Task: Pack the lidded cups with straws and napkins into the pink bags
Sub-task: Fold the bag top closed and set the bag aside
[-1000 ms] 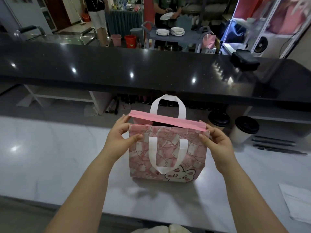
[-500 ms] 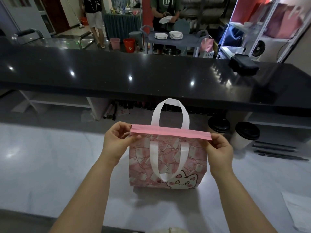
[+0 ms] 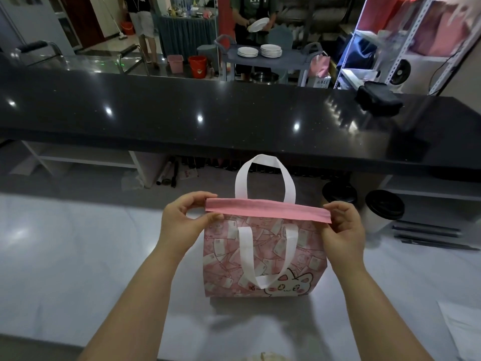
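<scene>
Pink cat-print bag [image 3: 263, 256] stands with left hand [image 3: 179, 225] and right hand [image 3: 343, 230] fingers [image 3: 339, 208] pinching its rim's ends.

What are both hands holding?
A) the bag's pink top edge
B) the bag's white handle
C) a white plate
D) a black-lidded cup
A: the left hand and right hand each pinch one end of the top edge of the pink bag.

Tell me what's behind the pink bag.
Behind the pink bag, rightward, stand a white cup with a black lid and a second lid, its cup covered by the right hand. Directly behind the bag is hidden.
</scene>
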The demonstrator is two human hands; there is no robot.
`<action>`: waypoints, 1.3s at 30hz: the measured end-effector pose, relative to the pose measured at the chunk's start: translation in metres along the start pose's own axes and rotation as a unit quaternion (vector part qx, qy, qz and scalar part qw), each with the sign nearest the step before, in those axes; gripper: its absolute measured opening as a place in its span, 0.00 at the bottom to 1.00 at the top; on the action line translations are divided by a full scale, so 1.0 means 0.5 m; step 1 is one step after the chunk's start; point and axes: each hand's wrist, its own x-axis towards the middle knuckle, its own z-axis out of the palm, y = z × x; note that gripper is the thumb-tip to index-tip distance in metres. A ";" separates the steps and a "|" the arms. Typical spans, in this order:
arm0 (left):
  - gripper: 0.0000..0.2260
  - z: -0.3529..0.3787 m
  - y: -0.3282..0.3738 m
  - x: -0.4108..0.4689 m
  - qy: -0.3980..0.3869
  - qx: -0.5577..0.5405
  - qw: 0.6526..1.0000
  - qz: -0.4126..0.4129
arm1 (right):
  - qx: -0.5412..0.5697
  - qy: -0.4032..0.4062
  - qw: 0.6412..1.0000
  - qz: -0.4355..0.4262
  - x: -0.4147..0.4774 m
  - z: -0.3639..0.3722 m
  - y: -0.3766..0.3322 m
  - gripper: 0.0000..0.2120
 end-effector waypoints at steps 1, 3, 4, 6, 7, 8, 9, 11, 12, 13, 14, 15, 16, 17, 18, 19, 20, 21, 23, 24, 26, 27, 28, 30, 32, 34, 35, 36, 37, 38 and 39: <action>0.19 -0.007 0.001 0.001 -0.016 0.003 1.000 -0.009 | -0.008 -0.002 1.000 -0.004 0.001 -0.002 0.001 0.23; 0.25 -0.022 0.000 0.005 -0.078 0.010 0.996 -0.031 | -0.015 -0.003 1.000 -0.007 0.005 -0.004 0.002 0.24; 0.27 -0.025 0.000 0.004 -0.111 0.018 0.993 -0.039 | -0.015 -0.004 1.000 -0.008 0.006 -0.005 0.003 0.25; 0.28 -0.019 0.001 -0.003 -0.132 0.040 0.990 -0.037 | -0.011 -0.006 1.000 -0.014 0.007 -0.004 0.002 0.25; 0.26 -0.012 0.002 -0.008 -0.116 0.046 0.992 -0.027 | -0.007 -0.006 1.000 -0.016 0.007 -0.003 0.002 0.25; 0.23 -0.004 0.003 -0.011 -0.093 0.045 0.995 -0.017 | -0.002 -0.006 1.000 -0.016 0.007 -0.002 0.002 0.24; 0.19 0.002 0.004 -0.014 -0.072 0.040 0.997 -0.009 | 0.005 -0.007 1.000 -0.015 0.008 -0.002 0.002 0.24; 0.14 0.006 0.004 -0.017 -0.041 0.026 0.999 -0.001 | 0.011 -0.017 1.000 -0.011 0.009 -0.008 0.002 0.23; 0.14 0.006 0.002 -0.018 -0.030 0.021 0.999 0.000 | 0.007 -0.027 1.000 -0.012 0.011 -0.013 0.002 0.22; 0.14 0.004 -0.001 -0.018 -0.023 0.021 1.000 -0.002 | -0.001 -0.039 0.999 -0.015 0.012 -0.019 0.001 0.22; 0.15 0.004 -0.004 -0.018 -0.020 0.022 1.000 -0.007 | -0.011 -0.052 0.998 -0.019 0.014 -0.026 0.001 0.21; 0.15 0.004 -0.005 -0.019 -0.020 0.024 0.999 -0.012 | -0.023 -0.063 0.997 -0.025 0.016 -0.031 0.001 0.20; 0.15 0.005 -0.004 -0.021 -0.021 0.023 0.999 -0.017 | -0.036 -0.070 0.996 -0.032 0.016 -0.034 0.001 0.20; 0.14 0.006 -0.002 -0.022 -0.021 0.019 0.999 -0.019 | -0.049 -0.071 0.995 -0.042 0.015 -0.035 0.001 0.20; 0.14 0.006 0.002 -0.023 -0.023 0.010 0.999 -0.021 | -0.066 -0.068 0.994 -0.054 0.013 -0.035 0.001 0.21; 0.13 0.004 0.007 -0.024 -0.028 -0.007 0.999 -0.024 | -0.086 -0.066 0.992 -0.069 0.010 -0.034 0.002 0.20; 0.12 0.002 0.012 -0.025 -0.035 -0.033 0.998 -0.029 | -0.107 -0.067 0.988 -0.087 0.007 -0.033 0.003 0.20; 0.12 -0.002 0.016 -0.025 -0.044 -0.062 0.996 -0.038 | -0.126 -0.072 0.984 -0.105 0.004 -0.033 0.003 0.22; 0.15 -0.010 0.019 -0.022 -0.066 -0.103 0.991 -0.047 | -0.161 -0.081 0.972 -0.149 0.003 -0.038 0.006 0.25; 0.17 -0.013 0.018 -0.021 -0.076 -0.100 0.991 -0.040 | -0.179 -0.083 0.965 -0.173 0.005 -0.041 0.009 0.25; 0.21 -0.019 0.015 -0.022 -0.089 -0.056 0.994 -0.020 | -0.208 -0.086 0.951 -0.212 0.008 -0.046 0.017 0.21; 0.21 -0.023 0.015 -0.022 -0.090 -0.021 0.996 -0.008 | -0.216 -0.088 0.947 -0.220 0.009 -0.048 0.019 0.19; 0.20 -0.027 0.016 -0.022 -0.087 0.021 0.996 0.004 | -0.221 -0.092 0.945 -0.224 0.009 -0.050 0.019 0.18; 0.18 -0.039 0.019 -0.021 -0.089 0.103 0.990 0.024 | -0.217 -0.108 0.943 -0.230 0.009 -0.057 0.012 0.18; 0.14 -0.050 0.026 -0.023 -0.104 0.159 0.981 0.033 | -0.192 -0.127 0.951 -0.205 0.008 -0.066 -0.004 0.16; 0.11 -0.048 0.033 -0.026 -0.104 0.177 0.977 0.050 | -0.160 -0.138 0.964 -0.162 0.005 -0.070 -0.024 0.12; 0.10 -0.041 0.035 -0.028 -0.090 0.175 0.978 0.063 | -0.148 -0.132 0.969 -0.145 0.004 -0.066 -0.033 0.10; 0.09 -0.031 0.035 -0.029 -0.070 0.173 0.979 0.077 | -0.139 -0.120 0.975 -0.128 0.003 -0.059 -0.039 0.10; 0.08 -0.022 0.033 -0.029 -0.050 0.173 0.980 0.082 | -0.125 -0.108 0.980 -0.108 0.004 -0.050 -0.042 0.11; 0.10 -0.015 0.030 -0.029 -0.032 0.172 0.982 0.076 | -0.107 -0.099 0.986 -0.084 0.003 -0.042 -0.043 0.16; 0.13 -0.012 0.030 -0.028 -0.020 0.172 0.983 0.060 | -0.096 -0.094 0.989 -0.063 0.004 -0.036 -0.044 0.20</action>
